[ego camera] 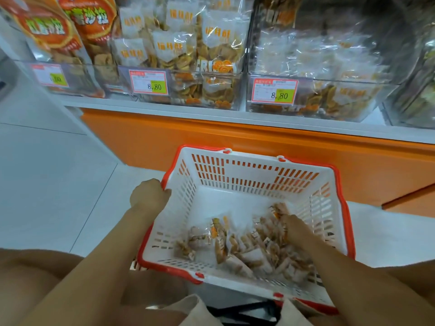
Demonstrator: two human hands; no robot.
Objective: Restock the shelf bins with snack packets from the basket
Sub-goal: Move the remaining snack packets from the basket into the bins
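A white basket (235,177) with a red rim sits low in front of me, below the shelf. Several clear snack packets (247,245) lie in a heap on its floor, toward the near right side. My left hand (148,196) grips the basket's left rim. My right hand (292,225) reaches down into the heap, fingers curled among the packets; whether it holds one I cannot tell. Above, clear shelf bins hold the same kind of packets: a middle bin (204,90) and a right bin (329,100).
An orange shelf base (235,137) runs behind the basket. Price tags reading 8.80 (150,83) hang on the bin fronts. Large orange snack bags (66,38) fill the left bin. White floor tiles (47,172) lie to the left.
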